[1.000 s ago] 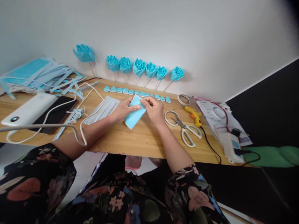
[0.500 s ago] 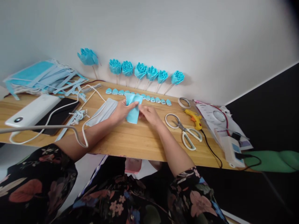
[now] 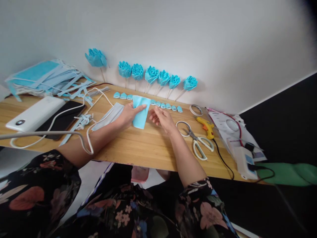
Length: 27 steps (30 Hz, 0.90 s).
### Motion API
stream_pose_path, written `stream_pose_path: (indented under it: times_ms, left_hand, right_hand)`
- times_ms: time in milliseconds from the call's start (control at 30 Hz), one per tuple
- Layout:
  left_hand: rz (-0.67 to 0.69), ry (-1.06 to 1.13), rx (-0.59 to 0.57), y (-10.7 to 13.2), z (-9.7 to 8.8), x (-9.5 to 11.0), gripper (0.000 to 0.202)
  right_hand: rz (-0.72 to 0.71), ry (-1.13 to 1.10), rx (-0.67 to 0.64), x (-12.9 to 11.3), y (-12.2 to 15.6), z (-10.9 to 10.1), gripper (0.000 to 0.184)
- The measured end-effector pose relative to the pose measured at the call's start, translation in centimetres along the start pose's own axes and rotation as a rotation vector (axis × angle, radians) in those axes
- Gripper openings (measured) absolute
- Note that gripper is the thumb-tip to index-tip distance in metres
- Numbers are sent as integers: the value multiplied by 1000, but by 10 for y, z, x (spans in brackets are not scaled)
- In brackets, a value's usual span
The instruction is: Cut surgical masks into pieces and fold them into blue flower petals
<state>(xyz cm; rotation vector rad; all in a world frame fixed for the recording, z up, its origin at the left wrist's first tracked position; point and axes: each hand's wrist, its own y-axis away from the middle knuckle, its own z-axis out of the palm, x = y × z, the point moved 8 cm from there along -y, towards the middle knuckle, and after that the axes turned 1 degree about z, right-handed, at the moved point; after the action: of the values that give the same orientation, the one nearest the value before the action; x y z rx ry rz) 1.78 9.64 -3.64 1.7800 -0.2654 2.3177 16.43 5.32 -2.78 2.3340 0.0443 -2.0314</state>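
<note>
Your right hand point(image 3: 161, 119) is now sitting just apart from the sheet point(image 3: 139, 119), having been at its edge a moment earlier; its fingers are curling loosely, half open, with nothing visible in them. Your left hand point(image 3: 127, 116) is pinching the sheet, thumb in front, above the table point(image 3: 138, 148), between its front edge and the petals point(image 3: 163, 105) lining its back edge.

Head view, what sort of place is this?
Probably a small craft workspace at home, though I can't be sure: handmade blue flowers line the wall, with scissors and a yellow glue gun on the table.
</note>
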Motion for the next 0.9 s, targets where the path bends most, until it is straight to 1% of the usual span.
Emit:
stream_pose_path:
  times_ms: [100, 167, 233, 333, 400, 500, 567, 633, 700, 767, 900]
  left_hand:
    - [-20, -93, -91, 12, 16, -3, 41]
    - [-48, -140, -111, 16, 20, -5, 40]
    - [-70, -144, -115, 16, 22, -5, 39]
    - [-98, -106, -120, 14, 21, -6, 40]
    - [-93, -122, -121, 13, 20, -5, 39]
    - [-48, -239, -147, 14, 21, -4, 35]
    - [-15, -331, -193, 15, 24, -5, 34]
    - [21, -409, -246, 14, 28, -9, 32]
    - [67, -468, -285, 12, 30, -11, 31]
    - [115, -516, -308, 10, 31, -12, 29]
    - [189, -589, -333, 7, 31, -10, 25]
  right_hand:
    - [-103, 11, 83, -9, 0, -5, 57]
    - [-167, 49, 165, -13, 2, -9, 52]
    - [-227, 81, 220, -17, 4, -12, 47]
    - [-314, 99, 236, -22, 6, -14, 41]
    - [-339, 109, 222, -24, 6, -14, 39]
    - [-323, 128, 176, -25, 5, -12, 39]
    - [-322, 184, 147, -27, 6, -9, 39]
    - [-344, 260, 158, -30, 8, -7, 39]
    - [-370, 305, 198, -32, 10, -8, 39]
    - [-391, 316, 226, -33, 11, -8, 38]
    - [-408, 357, 219, -31, 10, -6, 38]
